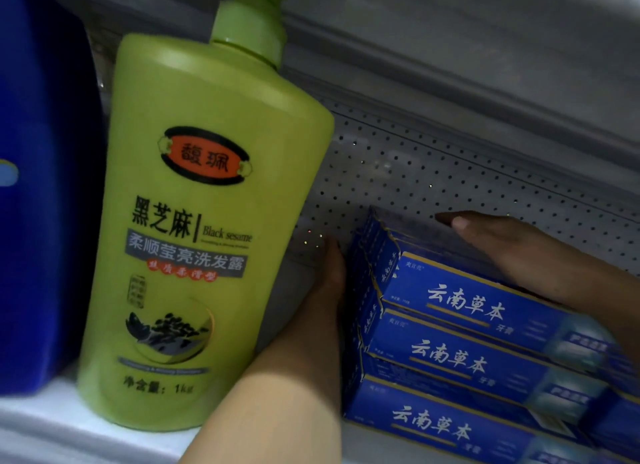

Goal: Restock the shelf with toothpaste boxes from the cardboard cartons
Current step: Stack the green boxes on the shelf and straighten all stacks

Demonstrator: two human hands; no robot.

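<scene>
Toothpaste boxes (460, 353) stacked between left hand (329, 283), right hand (512, 249).

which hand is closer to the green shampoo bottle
Left. The left hand lies between the green shampoo bottle and the toothpaste boxes; the right hand rests on top of the stack, farther right.

Green shampoo bottle (204, 221) — "Black sesame", "1kg"; toothpaste boxes (464, 356) — "云南草本".

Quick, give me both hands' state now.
Left hand: open, flat against the left end of the toothpaste boxes.
Right hand: open, fingers straight, resting on top of the stack.
</scene>
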